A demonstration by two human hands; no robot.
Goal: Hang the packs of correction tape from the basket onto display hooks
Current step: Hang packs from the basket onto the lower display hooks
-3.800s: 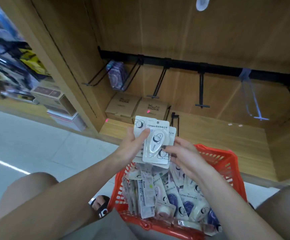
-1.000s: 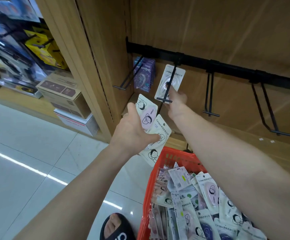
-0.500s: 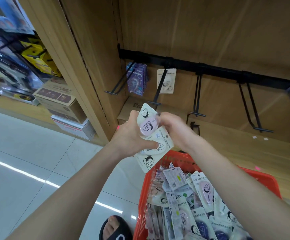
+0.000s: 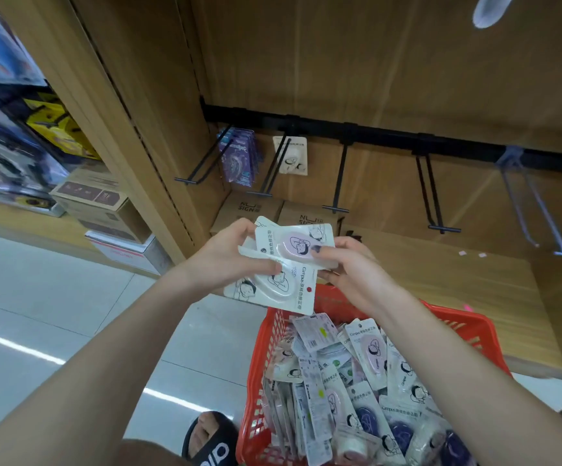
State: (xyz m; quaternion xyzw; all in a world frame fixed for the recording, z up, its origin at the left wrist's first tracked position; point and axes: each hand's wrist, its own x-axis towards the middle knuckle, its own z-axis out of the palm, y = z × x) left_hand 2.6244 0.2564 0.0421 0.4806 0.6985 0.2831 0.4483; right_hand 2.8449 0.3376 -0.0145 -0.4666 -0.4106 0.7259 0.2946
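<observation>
Red basket (image 4: 467, 326); pink-and-white pack (image 4: 294, 245)

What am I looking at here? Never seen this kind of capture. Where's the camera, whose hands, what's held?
There is no robot. A person wears one wide-angle camera on the head, looking forward and down, so the two bare arms entering from the bottom are the wearer's own.

The left hand grips a small fan of white correction tape packs. The right hand pinches the top pack with the pink dispenser, which overlaps that fan.

Below the hands sits a red basket on the floor, full of more packs.

Ahead is a wooden display bay with a black rail carrying hooks. The leftmost hook holds purple packs, the next holds one white pack, and the others look empty. Brown cartons stand on the shelf beneath.
</observation>
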